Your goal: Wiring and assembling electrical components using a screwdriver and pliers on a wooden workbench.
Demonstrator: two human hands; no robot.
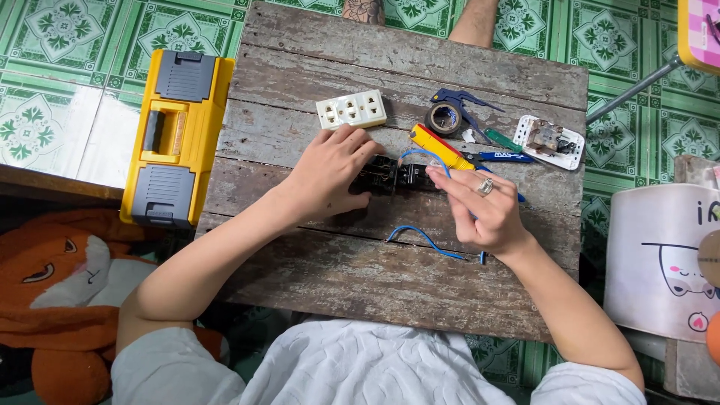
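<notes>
Head view, looking down: your left hand (330, 176) has its fingers curled over the near end of the black socket module (390, 176), pinning it flat to the wooden board (375, 277), likely so it cannot slide. Your right hand (484, 214) pinches the blue wire (420, 155) between thumb and fingertips, and the wire arcs over to the module's far end. A second blue wire (427, 241) lies loose on the board just in front of your right wrist, so two blue wires in all.

Beyond your hands sit one white socket plate (351, 109), one roll of black tape (443, 118), one yellow-handled tool (439, 147), one green-handled screwdriver (501, 139) and one white switch base (551, 141), all within reach. One yellow toolbox (178, 135) lies beside the board on your left.
</notes>
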